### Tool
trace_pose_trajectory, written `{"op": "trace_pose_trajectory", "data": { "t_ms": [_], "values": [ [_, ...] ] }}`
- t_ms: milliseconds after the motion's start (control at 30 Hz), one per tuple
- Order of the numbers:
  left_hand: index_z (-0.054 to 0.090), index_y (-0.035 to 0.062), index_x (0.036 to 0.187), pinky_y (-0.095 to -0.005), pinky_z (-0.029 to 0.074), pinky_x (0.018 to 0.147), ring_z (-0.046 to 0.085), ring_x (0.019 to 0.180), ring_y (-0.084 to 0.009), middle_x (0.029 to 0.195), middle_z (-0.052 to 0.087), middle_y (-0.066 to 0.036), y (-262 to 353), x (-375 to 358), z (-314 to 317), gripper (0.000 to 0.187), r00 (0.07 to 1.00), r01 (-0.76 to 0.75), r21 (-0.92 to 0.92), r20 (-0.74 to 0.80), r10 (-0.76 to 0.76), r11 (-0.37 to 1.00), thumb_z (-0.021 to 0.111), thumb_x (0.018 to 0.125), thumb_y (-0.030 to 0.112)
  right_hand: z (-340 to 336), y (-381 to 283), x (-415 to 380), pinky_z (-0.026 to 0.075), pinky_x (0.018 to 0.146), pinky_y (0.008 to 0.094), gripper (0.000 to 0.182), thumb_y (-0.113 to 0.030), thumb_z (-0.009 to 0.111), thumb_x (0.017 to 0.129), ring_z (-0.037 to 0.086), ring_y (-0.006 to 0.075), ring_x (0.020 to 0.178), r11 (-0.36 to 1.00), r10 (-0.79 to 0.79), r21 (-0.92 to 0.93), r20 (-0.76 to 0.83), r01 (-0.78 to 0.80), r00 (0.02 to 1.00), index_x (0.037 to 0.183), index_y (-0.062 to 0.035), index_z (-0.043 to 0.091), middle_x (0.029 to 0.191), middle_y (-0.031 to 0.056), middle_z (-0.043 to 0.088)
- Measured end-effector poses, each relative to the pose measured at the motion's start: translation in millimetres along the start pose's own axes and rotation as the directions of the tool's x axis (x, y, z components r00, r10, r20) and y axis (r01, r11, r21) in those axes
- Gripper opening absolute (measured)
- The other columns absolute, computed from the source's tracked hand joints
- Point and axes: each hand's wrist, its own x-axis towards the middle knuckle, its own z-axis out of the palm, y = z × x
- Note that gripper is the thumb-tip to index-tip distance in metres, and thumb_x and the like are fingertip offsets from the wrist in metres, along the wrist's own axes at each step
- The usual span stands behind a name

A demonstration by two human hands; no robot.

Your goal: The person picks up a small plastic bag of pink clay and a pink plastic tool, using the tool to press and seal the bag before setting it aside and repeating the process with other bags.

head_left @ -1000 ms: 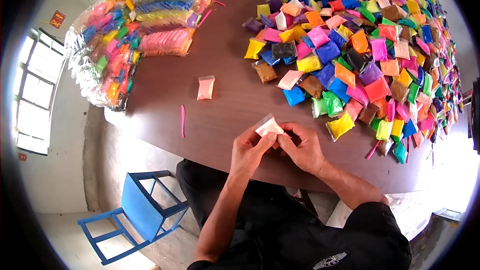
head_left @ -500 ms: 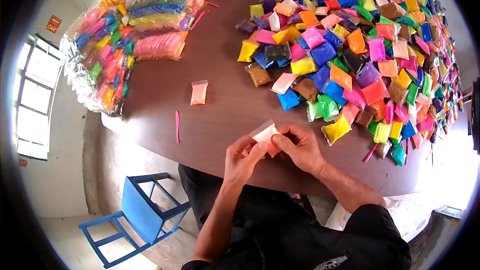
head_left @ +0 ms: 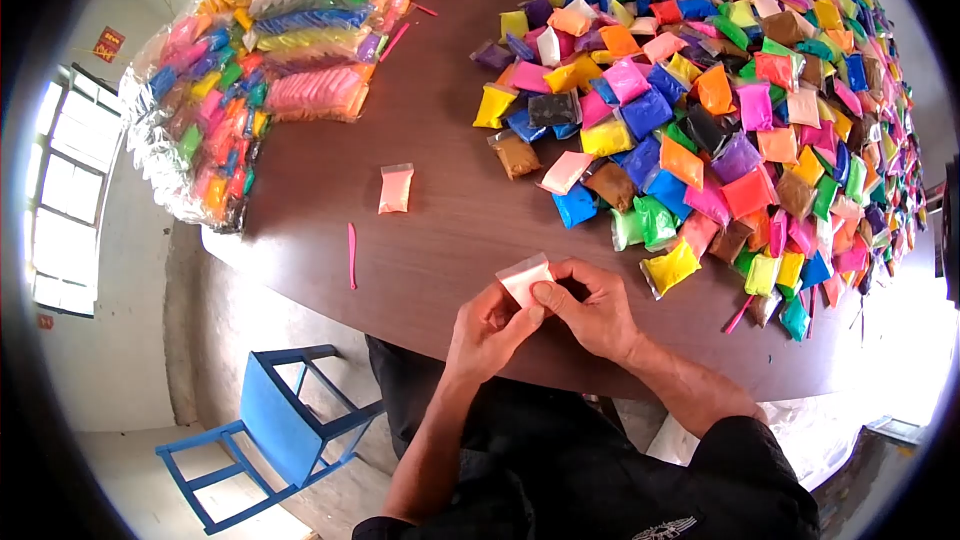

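A small clear packet of pale pink clay-like material [head_left: 524,280] is pinched between my two hands above the near edge of the table. My left hand [head_left: 488,332] grips its lower left side, thumb toward the middle. My right hand [head_left: 592,308] presses its right side with the thumb on the front; the fingers behind the packet are partly hidden. Another pink packet [head_left: 396,188] lies flat on the table ahead and to the left. Nearer to me, a thin pink plastic stick [head_left: 351,256] rests left of my hands.
A large heap of multicoloured packets [head_left: 700,120] covers the table's right side. Clear bags with rows of packets [head_left: 310,40] are stacked at the back left. The brown table [head_left: 450,160] has a curved near edge. A blue chair [head_left: 285,420] stands on the floor at left.
The packet in my hands has turned and tilted slightly. My right thumb has shifted left and down across its front, close to my left thumb.
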Motion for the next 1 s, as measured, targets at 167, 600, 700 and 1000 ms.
{"op": "trace_pose_trajectory", "data": {
  "t_ms": [167, 600, 700, 1000],
  "values": [
    [0.068, -0.0041, 0.127, -0.023, 0.051, 0.077, 0.062, 0.091, -0.0065, 0.103, 0.07, -0.001, -3, 0, -8, 0.033, 0.995, 0.072, 0.087, 0.056, -0.077, 0.994, 0.074, 0.104, 0.018, 0, -3, 0, 0.057, 0.074, 0.0258, 0.021, -0.017, 0.074, 0.102, 0.069, 0.0076, 0.085, 0.999, -0.001, -0.039, 0.019, 0.002, 1.0, 0.113, 0.0008, 0.071, 0.098, 0.0039, 0.074],
    [0.067, -0.0051, 0.129, -0.0253, 0.054, 0.082, 0.065, 0.095, -0.0095, 0.109, 0.072, -0.005, -4, -4, -10, 0.04, 0.997, 0.03, 0.089, 0.073, -0.037, 0.996, 0.077, 0.102, 0.022, -8, -2, 1, 0.056, 0.074, 0.0247, 0.023, -0.019, 0.074, 0.103, 0.068, 0.007, 0.084, 0.997, 0.016, -0.082, 0.06, -0.011, 0.998, 0.112, 0.0007, 0.07, 0.096, 0.0032, 0.073],
    [0.067, -0.0057, 0.13, -0.025, 0.054, 0.083, 0.065, 0.097, -0.0098, 0.11, 0.072, -0.005, -6, -2, -13, 0.04, 0.992, 0.097, 0.168, 0.064, -0.109, 0.981, 0.076, 0.103, 0.021, -6, -7, 2, 0.057, 0.076, 0.0249, 0.024, -0.02, 0.074, 0.103, 0.069, 0.0071, 0.086, 0.998, 0.052, -0.029, 0.077, -0.05, 0.996, 0.112, 0.0018, 0.07, 0.097, 0.004, 0.074],
    [0.07, -0.0031, 0.129, -0.0235, 0.051, 0.078, 0.062, 0.09, -0.0068, 0.102, 0.072, -0.001, -12, -2, -14, 0.036, 0.996, 0.013, 0.105, 0.082, -0.021, 0.994, 0.074, 0.104, 0.022, -9, -16, 4, 0.058, 0.077, 0.0254, 0.023, -0.02, 0.071, 0.105, 0.068, 0.0068, 0.088, 0.989, 0.041, -0.144, 0.143, -0.02, 0.989, 0.111, 0.0021, 0.069, 0.096, 0.0045, 0.075]
  ]
}}
